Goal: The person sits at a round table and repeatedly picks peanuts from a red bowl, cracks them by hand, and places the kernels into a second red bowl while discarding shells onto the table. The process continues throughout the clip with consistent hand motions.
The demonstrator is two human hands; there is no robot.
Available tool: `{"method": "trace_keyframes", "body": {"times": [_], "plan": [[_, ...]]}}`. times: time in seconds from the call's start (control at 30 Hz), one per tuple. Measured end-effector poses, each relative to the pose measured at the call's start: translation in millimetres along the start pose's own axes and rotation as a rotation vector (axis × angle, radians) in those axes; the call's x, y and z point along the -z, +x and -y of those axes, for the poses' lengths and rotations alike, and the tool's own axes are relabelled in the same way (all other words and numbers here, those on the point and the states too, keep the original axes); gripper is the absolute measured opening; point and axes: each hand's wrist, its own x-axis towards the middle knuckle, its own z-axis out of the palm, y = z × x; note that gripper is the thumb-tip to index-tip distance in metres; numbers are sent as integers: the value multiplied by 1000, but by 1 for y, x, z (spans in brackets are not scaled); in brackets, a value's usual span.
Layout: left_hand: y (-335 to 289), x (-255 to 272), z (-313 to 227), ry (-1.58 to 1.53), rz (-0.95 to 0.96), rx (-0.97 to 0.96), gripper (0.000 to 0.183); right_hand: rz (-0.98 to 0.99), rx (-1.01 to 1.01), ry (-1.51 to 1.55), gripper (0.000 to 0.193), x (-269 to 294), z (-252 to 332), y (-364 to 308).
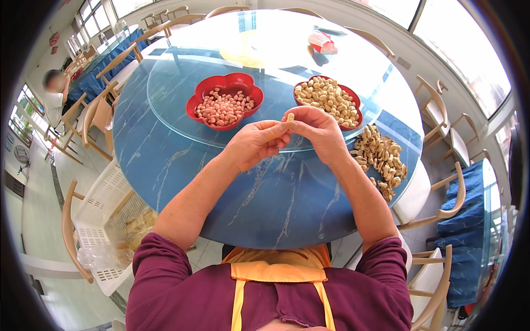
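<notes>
Between the fingertips of both my hands is a peanut in its shell, held over the near part of the round table. My left hand pinches it from the left, and my right hand grips it from the right with thumb and forefinger. Beyond my left hand sits a red flower-shaped bowl of shelled pink peanuts. Another red bowl, heaped with unshelled peanuts, stands just past my right hand. A pile of broken shells lies right of my right wrist.
Both bowls rest on a glass turntable upon the blue marbled table. A red and white packet lies at the far side. Wooden chairs surround the table. A white plastic crate stands at left; another person is far left.
</notes>
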Motion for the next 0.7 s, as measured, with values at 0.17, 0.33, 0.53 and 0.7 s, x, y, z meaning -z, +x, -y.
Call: {"method": "trace_keyframes", "body": {"times": [0.17, 0.33, 0.53, 0.7], "plan": [[-2, 0, -3, 52, 37, 29, 24, 72, 14, 14, 14, 3, 8, -1], [-2, -1, -5, 17, 88, 105, 31, 84, 78, -97, 12, 4, 10, -3], [0, 2, -4, 301, -41, 114, 38, 47, 154, -416, 11, -1, 6, -3], [0, -2, -6, 288, -51, 123, 41, 31, 109, -459, 10, 2, 7, -3]]}}
